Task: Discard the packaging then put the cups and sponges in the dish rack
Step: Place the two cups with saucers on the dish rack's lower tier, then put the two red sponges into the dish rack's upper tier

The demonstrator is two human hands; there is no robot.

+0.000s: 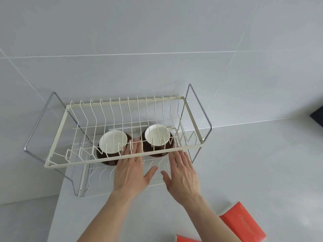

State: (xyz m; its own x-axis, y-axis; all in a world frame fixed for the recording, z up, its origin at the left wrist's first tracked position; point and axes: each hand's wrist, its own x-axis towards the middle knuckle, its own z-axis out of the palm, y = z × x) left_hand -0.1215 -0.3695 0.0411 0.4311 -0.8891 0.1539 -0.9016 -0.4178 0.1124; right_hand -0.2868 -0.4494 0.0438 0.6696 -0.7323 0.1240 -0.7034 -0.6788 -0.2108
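Both hands, left [130, 169] and right [181, 172], spread flat, holding nothing; brown white-lined paper cups [113, 145] look light, crushable, so grip the sides gently.

**What I can't make out**

My left hand [132, 169] covers part of the dish rack's [108, 160] front rail, and its fingertips hide the near side of the left cup [111, 143]. My right hand [181, 173] is blurred at the fingers and blocks the lower wires. Two orange packs are cut short: one [243, 222] partly behind my right forearm, the other [186, 239] by the bottom edge. A dark thing [317, 116] at the right edge is too cropped to name.
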